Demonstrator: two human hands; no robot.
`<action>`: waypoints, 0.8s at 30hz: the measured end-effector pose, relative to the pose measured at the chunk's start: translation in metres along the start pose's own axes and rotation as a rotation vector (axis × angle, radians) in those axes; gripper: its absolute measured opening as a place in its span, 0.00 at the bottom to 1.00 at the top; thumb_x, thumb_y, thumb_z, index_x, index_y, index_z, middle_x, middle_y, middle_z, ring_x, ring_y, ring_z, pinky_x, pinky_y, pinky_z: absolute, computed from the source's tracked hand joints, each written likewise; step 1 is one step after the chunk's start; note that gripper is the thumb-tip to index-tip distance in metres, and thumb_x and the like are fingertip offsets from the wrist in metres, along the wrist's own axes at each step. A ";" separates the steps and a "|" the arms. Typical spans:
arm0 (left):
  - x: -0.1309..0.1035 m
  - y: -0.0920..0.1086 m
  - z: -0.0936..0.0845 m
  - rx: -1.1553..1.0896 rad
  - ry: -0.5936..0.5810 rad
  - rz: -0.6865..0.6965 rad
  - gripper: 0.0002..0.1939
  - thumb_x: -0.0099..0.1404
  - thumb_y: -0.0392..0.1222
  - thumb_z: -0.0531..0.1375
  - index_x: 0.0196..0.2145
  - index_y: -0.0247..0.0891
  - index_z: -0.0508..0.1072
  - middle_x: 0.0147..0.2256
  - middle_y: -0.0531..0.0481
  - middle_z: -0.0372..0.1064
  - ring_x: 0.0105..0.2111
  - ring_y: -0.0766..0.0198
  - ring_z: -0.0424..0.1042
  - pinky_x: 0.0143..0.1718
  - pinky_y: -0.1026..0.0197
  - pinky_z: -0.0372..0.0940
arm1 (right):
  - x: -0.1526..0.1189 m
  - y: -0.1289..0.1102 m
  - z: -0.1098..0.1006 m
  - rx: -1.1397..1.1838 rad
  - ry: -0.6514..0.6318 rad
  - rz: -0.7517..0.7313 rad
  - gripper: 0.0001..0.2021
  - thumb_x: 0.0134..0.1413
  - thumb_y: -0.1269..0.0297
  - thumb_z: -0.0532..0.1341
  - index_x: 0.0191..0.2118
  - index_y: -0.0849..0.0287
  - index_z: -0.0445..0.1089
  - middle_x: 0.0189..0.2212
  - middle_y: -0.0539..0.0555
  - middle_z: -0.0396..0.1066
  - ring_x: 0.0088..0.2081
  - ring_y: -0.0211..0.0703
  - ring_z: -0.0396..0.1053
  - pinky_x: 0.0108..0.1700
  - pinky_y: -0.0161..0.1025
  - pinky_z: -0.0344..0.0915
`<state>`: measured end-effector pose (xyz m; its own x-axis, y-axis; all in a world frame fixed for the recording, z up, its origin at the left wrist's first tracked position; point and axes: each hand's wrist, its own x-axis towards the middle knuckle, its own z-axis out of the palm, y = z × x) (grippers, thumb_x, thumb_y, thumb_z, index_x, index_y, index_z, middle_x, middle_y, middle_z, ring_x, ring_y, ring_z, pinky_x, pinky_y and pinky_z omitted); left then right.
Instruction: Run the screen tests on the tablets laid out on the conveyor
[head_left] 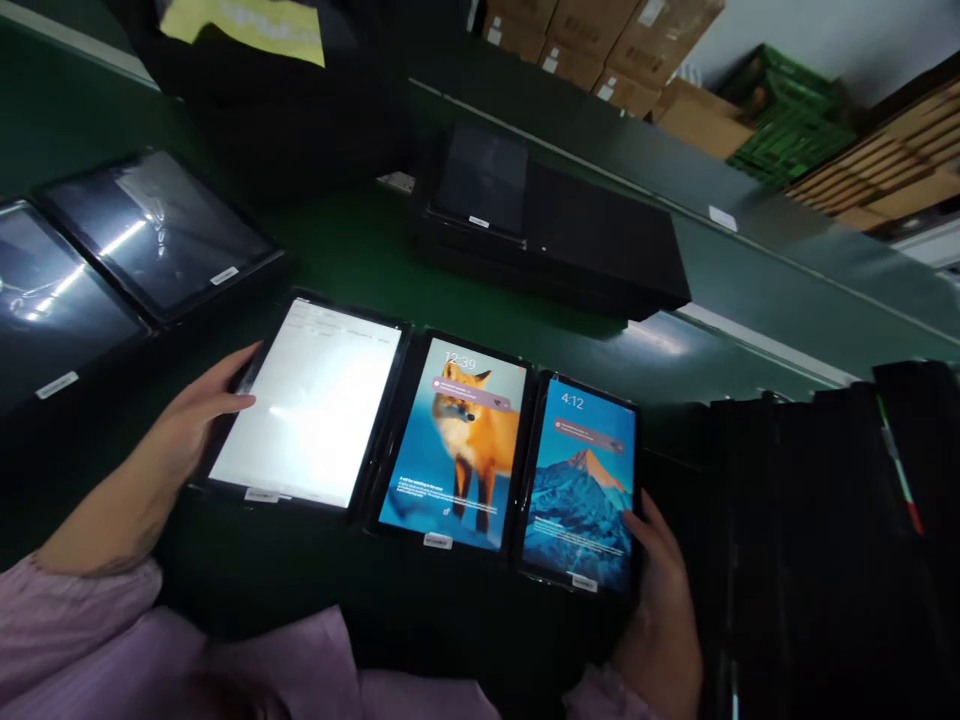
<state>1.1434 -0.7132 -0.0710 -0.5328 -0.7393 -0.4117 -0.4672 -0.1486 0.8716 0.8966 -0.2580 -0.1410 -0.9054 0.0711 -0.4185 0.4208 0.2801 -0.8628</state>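
Note:
Three lit tablets lie side by side in front of me, edges close together. My left hand grips the left edge of the tablet with a white screen, thumb on its front. In the middle is the tablet with a fox picture, which neither hand touches. My right hand closes on the right edge of the tablet with a mountain picture, thumb at the bezel; its other fingers are partly hidden. Each of the three carries a small white label at its lower edge.
Dark-screened tablets rest at the left. Another dark tablet sits on a black box at the back of the green table. Black items stand stacked at the right. Cartons and green crates are beyond.

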 end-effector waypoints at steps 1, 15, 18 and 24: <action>0.004 0.000 0.001 0.009 -0.018 0.021 0.39 0.65 0.45 0.62 0.72 0.40 0.60 0.65 0.50 0.67 0.66 0.40 0.63 0.63 0.48 0.69 | 0.007 0.000 0.000 0.002 0.009 -0.006 0.40 0.38 0.50 0.72 0.62 0.56 0.72 0.48 0.55 0.81 0.51 0.62 0.78 0.50 0.55 0.76; -0.066 0.003 0.015 0.841 -0.144 0.201 0.63 0.62 0.64 0.66 0.76 0.52 0.24 0.77 0.43 0.18 0.73 0.30 0.40 0.65 0.34 0.61 | -0.055 -0.014 -0.005 -0.124 -0.073 -0.254 0.29 0.46 0.51 0.69 0.57 0.46 0.75 0.68 0.51 0.65 0.68 0.64 0.63 0.61 0.59 0.70; -0.066 0.006 0.026 0.915 -0.085 0.197 0.62 0.62 0.62 0.66 0.76 0.50 0.27 0.76 0.40 0.17 0.73 0.27 0.40 0.66 0.29 0.58 | -0.047 -0.020 -0.008 -0.130 -0.110 -0.198 0.34 0.47 0.48 0.69 0.62 0.46 0.71 0.64 0.53 0.70 0.65 0.63 0.67 0.59 0.58 0.72; -0.038 -0.011 0.013 0.845 0.005 0.328 0.65 0.58 0.62 0.68 0.77 0.40 0.33 0.76 0.34 0.31 0.74 0.35 0.38 0.72 0.32 0.46 | -0.003 -0.027 -0.002 -0.145 -0.060 -0.115 0.41 0.37 0.46 0.75 0.59 0.59 0.73 0.44 0.61 0.81 0.46 0.64 0.78 0.45 0.58 0.77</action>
<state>1.1597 -0.6745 -0.0683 -0.7284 -0.6626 -0.1743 -0.6555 0.6000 0.4586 0.8881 -0.2640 -0.1158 -0.9402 -0.0252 -0.3397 0.2987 0.4180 -0.8579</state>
